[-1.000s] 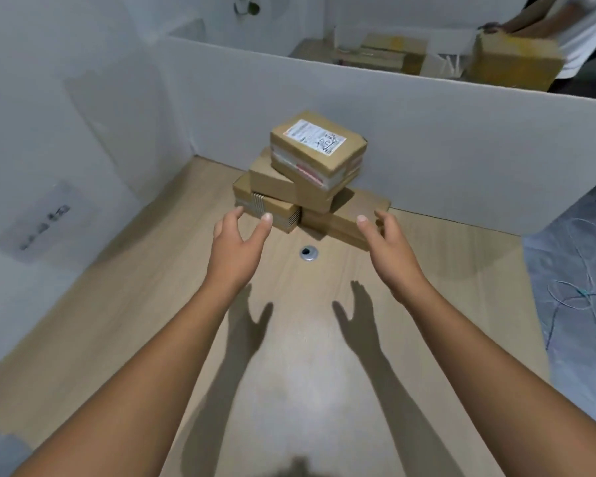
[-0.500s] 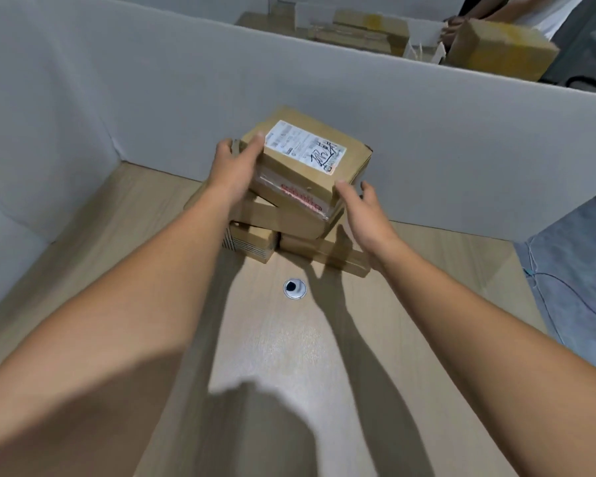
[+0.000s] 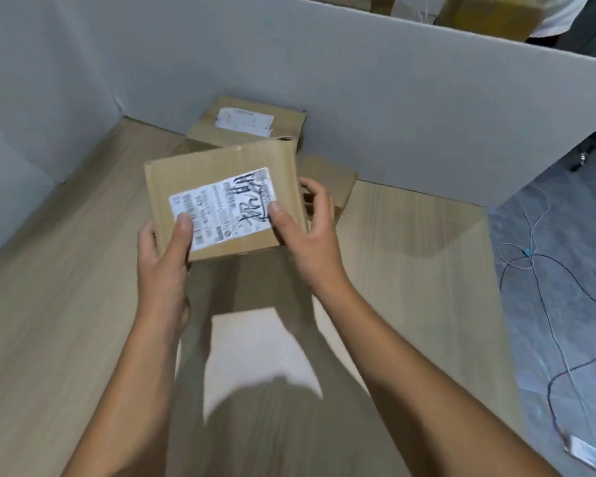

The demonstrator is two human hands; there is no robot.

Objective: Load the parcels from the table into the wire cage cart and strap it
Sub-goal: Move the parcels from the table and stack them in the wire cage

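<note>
Head view: left hand [image 3: 162,266], right hand [image 3: 310,242] grip parcel [image 3: 217,166].

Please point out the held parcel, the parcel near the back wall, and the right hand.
held parcel [image 3: 221,201]: head view, on its printed label.
back parcel [image 3: 246,122]: head view, on its white label.
right hand [image 3: 311,246]: head view, back of the hand.

Walled in above, open below
White partition [image 3: 410,108] blocks top and left; stacked parcels [image 3: 248,123] crowd upper centre; surface [image 3: 59,304] lies open lower left.
</note>
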